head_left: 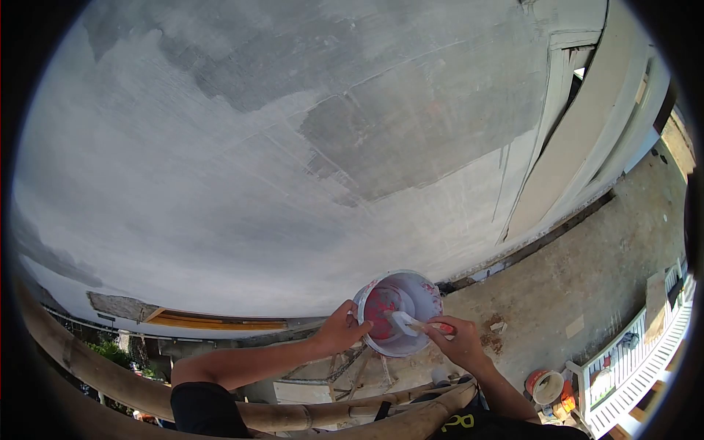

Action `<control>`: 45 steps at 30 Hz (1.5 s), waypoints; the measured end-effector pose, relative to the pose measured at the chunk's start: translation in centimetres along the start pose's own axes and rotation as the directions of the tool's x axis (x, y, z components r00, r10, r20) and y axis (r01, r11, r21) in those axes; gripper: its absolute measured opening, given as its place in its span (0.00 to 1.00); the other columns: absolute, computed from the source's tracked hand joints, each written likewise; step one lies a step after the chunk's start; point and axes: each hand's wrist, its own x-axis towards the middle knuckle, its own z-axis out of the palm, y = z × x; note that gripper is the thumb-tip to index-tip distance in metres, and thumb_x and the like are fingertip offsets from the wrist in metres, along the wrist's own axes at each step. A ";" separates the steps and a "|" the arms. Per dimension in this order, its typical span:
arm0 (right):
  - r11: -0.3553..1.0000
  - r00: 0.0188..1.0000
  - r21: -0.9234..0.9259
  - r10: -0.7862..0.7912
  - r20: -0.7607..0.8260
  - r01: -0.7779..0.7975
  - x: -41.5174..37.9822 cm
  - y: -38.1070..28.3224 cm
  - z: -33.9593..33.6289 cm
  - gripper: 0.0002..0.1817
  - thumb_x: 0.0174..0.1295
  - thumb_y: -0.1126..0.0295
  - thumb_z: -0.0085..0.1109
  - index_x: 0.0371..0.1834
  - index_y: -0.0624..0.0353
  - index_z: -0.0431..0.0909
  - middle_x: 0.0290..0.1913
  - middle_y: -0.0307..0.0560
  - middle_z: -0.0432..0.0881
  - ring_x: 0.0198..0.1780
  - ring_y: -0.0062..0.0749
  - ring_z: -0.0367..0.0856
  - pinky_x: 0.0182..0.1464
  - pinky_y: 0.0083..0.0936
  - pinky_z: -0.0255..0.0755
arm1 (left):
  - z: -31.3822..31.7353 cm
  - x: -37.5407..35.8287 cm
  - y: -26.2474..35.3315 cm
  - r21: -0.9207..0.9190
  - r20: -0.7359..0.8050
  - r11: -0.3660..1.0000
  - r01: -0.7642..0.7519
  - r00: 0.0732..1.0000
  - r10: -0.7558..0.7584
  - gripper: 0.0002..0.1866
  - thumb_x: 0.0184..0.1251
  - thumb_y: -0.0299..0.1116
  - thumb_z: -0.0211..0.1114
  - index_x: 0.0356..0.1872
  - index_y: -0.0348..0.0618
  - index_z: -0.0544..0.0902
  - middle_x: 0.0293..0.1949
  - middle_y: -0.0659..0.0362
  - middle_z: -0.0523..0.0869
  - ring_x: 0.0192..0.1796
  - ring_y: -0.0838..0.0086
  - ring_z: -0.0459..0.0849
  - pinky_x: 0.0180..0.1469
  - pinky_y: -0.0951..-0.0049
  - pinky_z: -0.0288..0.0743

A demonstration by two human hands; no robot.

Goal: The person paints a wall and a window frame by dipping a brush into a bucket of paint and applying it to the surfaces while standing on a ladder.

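Paint bucket (pixel 400 312), a round white plastic pail streaked red inside, sits tilted just below the half-coated cement wall (pixel 293 147), my left hand (pixel 343 330) clamped on its near rim, seemingly to steady it. My right hand (pixel 456 341) is closed on the red handle of a brush (pixel 411 323), whose pale bristles dip inside the bucket. Bamboo scaffold poles (pixel 352 418), smooth and tan, cross beneath the bucket, and a small orange tub (pixel 546 385) stands on the rough concrete far below it.
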 end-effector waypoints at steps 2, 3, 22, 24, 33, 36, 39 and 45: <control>0.992 0.996 -0.092 -0.084 -0.003 0.083 -0.3 -0.1 -0.4 0.13 0.62 0.65 0.70 0.44 0.61 0.87 0.34 0.55 0.88 0.34 0.37 0.89 0.38 0.27 0.81 | 0.0 0.7 -0.1 -0.008 0.006 1.000 0.029 1.000 -0.029 0.16 0.71 0.37 0.67 0.42 0.41 0.67 0.29 0.59 0.81 0.31 0.78 0.80 0.33 0.73 0.73; 0.983 0.992 -0.138 -0.124 0.000 0.123 -0.5 -0.2 -0.5 0.12 0.62 0.65 0.70 0.44 0.62 0.87 0.34 0.55 0.88 0.33 0.36 0.89 0.38 0.26 0.81 | -0.2 1.1 -0.1 0.047 0.007 0.997 0.067 0.998 -0.067 0.16 0.72 0.37 0.67 0.43 0.41 0.67 0.31 0.58 0.83 0.33 0.77 0.82 0.35 0.73 0.76; 0.946 0.930 -0.168 -0.308 -0.203 0.277 -2.7 -2.4 0.6 0.12 0.65 0.66 0.67 0.45 0.63 0.85 0.37 0.55 0.88 0.36 0.41 0.89 0.39 0.31 0.82 | -3.0 -0.5 8.7 0.312 0.202 0.941 -0.130 0.977 0.068 0.15 0.71 0.33 0.66 0.44 0.38 0.68 0.34 0.50 0.85 0.38 0.71 0.87 0.39 0.69 0.82; 0.947 0.914 -0.121 -0.320 -0.249 0.298 -3.1 -3.4 0.0 0.12 0.65 0.66 0.67 0.45 0.62 0.85 0.37 0.55 0.88 0.37 0.39 0.90 0.40 0.31 0.82 | -3.5 -1.2 9.2 0.355 0.183 0.924 -0.142 0.980 0.081 0.15 0.70 0.33 0.67 0.44 0.38 0.69 0.31 0.51 0.85 0.37 0.71 0.87 0.39 0.70 0.79; 0.754 0.898 0.600 0.032 -0.439 0.267 -1.5 -4.2 -7.8 0.15 0.72 0.67 0.60 0.46 0.73 0.78 0.36 0.49 0.86 0.37 0.30 0.89 0.40 0.22 0.84 | -1.5 -3.2 10.0 0.206 0.081 0.978 -0.044 0.996 0.027 0.17 0.70 0.31 0.67 0.47 0.36 0.68 0.37 0.45 0.86 0.39 0.65 0.89 0.43 0.70 0.84; 0.765 0.776 0.489 -0.022 -0.630 0.419 0.7 -5.9 -14.5 0.15 0.73 0.66 0.58 0.48 0.72 0.76 0.37 0.50 0.85 0.38 0.33 0.89 0.43 0.25 0.85 | -0.6 -2.1 8.4 0.073 0.093 0.997 -0.011 0.996 0.004 0.18 0.70 0.29 0.66 0.51 0.34 0.68 0.41 0.43 0.86 0.42 0.63 0.89 0.47 0.68 0.86; 0.724 0.593 0.318 -0.156 -0.790 0.613 4.2 -8.1 -21.7 0.17 0.74 0.64 0.58 0.49 0.72 0.76 0.40 0.53 0.85 0.40 0.32 0.89 0.46 0.25 0.85 | -0.1 -1.9 7.9 0.078 0.117 0.996 0.035 0.992 -0.043 0.17 0.70 0.26 0.66 0.51 0.34 0.67 0.43 0.43 0.86 0.48 0.63 0.87 0.54 0.65 0.85; 0.617 0.348 0.041 -0.386 -0.854 0.786 13.5 -14.8 -33.6 0.20 0.72 0.61 0.60 0.52 0.71 0.76 0.43 0.54 0.85 0.43 0.32 0.89 0.51 0.24 0.85 | 1.3 -2.7 6.8 0.080 0.121 0.996 -0.050 0.992 0.040 0.13 0.70 0.24 0.61 0.50 0.37 0.68 0.33 0.51 0.83 0.36 0.69 0.85 0.42 0.66 0.85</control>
